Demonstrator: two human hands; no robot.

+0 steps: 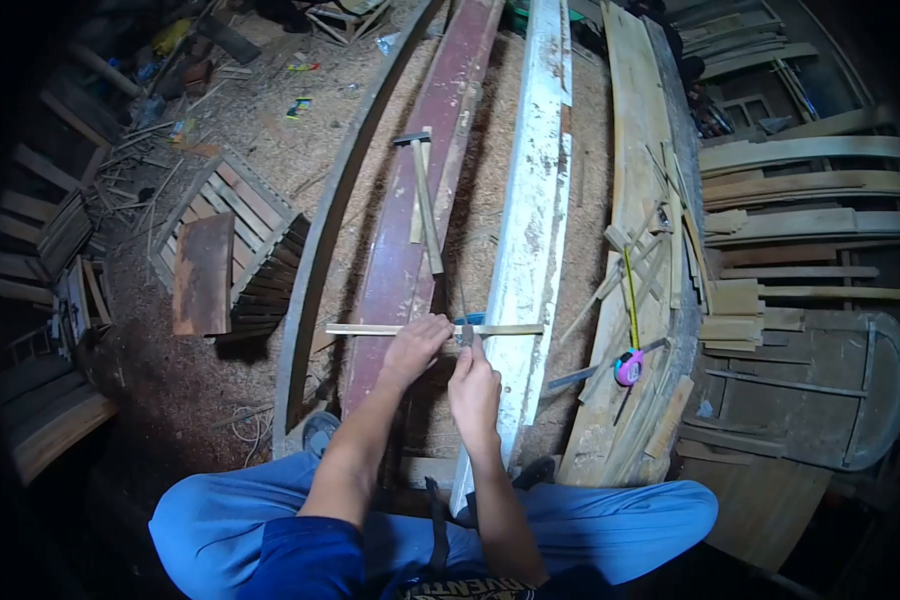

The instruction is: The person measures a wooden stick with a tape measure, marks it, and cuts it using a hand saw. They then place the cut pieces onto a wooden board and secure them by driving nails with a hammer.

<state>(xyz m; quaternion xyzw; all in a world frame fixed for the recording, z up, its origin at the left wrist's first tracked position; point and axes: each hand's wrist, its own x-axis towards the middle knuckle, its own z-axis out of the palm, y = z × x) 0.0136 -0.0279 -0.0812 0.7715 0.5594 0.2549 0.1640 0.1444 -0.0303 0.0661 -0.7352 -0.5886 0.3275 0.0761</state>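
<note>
Nearest us, our right hand (475,388) is pinched round a small upright tool (467,335) whose tip meets the thin wooden strip (360,329). Our left hand (415,345) clamps that strip, which lies crosswise over 2 long planks (400,270). Beyond them lies a hammer (422,200).

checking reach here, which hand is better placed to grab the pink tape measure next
Right, probably. The right hand is nearer the tape measure on the boards to its right, though it holds a small tool. The left hand is pinning the thin strip.
</note>
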